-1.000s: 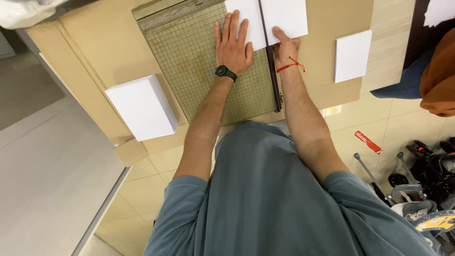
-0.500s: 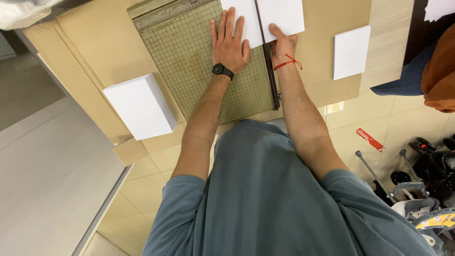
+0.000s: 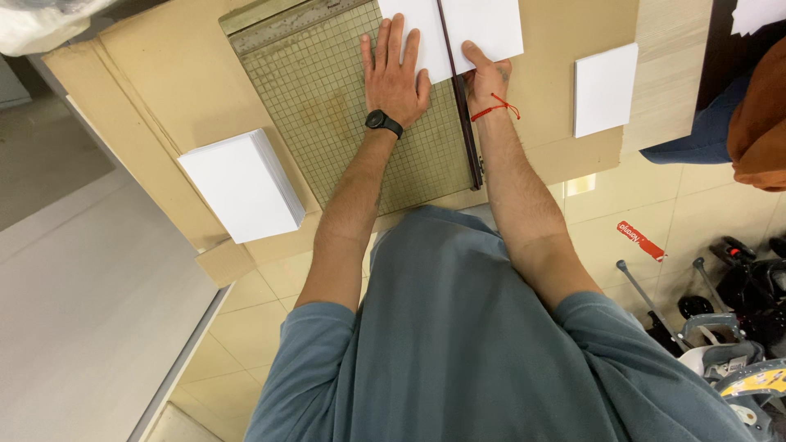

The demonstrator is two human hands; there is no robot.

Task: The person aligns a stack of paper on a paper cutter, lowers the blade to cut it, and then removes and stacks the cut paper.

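Left hand (image 3: 396, 74) lies flat, open, pinning the white sheet (image 3: 483, 23) at twelve o'clock on the paper cutter (image 3: 344, 123), right hand (image 3: 485, 75) closed on the blade arm (image 3: 463, 123), already down.

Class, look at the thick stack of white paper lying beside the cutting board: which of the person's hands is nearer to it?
Left. The left hand lies flat on the paper cutter, towards the paper stack; the right hand is beyond the blade arm, farther away.

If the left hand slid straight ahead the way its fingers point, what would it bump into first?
Probably nothing new: the left hand already lies flat on the white paper, and its fingers point along it toward the picture's top edge.
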